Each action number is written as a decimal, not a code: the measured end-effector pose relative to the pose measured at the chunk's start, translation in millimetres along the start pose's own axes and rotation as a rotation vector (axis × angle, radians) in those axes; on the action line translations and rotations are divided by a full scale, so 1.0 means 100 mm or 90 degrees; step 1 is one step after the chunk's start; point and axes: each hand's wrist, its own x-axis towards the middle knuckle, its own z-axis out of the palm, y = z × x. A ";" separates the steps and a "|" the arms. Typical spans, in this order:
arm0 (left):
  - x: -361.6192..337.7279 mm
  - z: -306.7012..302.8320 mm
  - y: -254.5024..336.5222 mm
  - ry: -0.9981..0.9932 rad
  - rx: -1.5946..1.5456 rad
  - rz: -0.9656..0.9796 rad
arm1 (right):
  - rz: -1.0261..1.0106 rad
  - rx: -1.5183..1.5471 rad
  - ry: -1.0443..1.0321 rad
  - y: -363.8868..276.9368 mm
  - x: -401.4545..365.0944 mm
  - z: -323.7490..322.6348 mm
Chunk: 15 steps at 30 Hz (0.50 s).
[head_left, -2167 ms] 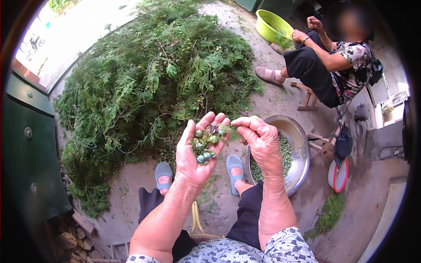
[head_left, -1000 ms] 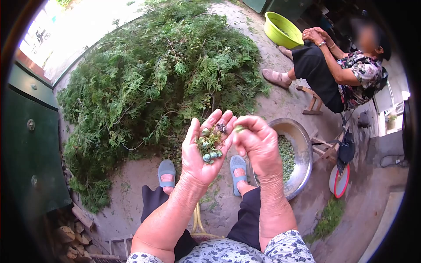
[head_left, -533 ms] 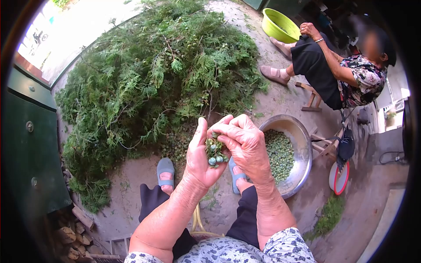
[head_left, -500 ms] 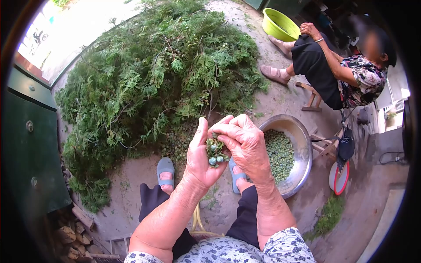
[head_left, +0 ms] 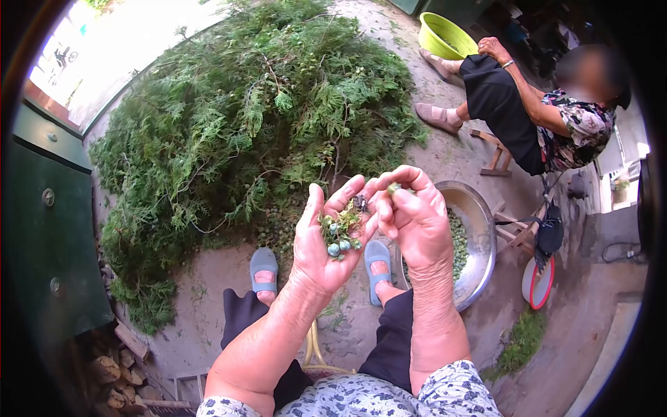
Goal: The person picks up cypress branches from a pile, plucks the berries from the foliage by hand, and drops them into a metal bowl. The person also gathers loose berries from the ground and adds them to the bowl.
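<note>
My left hand is cupped palm up, thumb raised, holding a small conifer sprig with several round blue-green cones. A dark brown bit lies by its fingertips. Just to the right, my right hand is closed in a pinch, with a small green cone between thumb and fingers. Below and behind that hand stands a metal basin holding many green cones; the hand and forearm hide part of it.
A large heap of conifer branches covers the ground ahead. At the upper right a seated person sits beside a yellow-green basin. A wooden stool, a red-rimmed round object and split firewood are around.
My right hand has moved up and turned its palm more toward me, drawing slightly away from the sprig with a green cone in its pinch. My left hand's fingers have spread a little.
</note>
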 end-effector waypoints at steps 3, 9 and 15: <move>0.01 0.15 0.01 0.063 -0.002 0.080 | 0.020 0.065 -0.050 0.04 -0.03 -0.07; 0.03 0.17 0.13 0.059 -0.029 0.163 | -0.070 -0.543 -0.150 0.09 -0.11 0.06; 0.03 0.19 0.13 0.069 -0.028 0.166 | -0.121 -0.645 -0.124 0.17 -0.12 0.10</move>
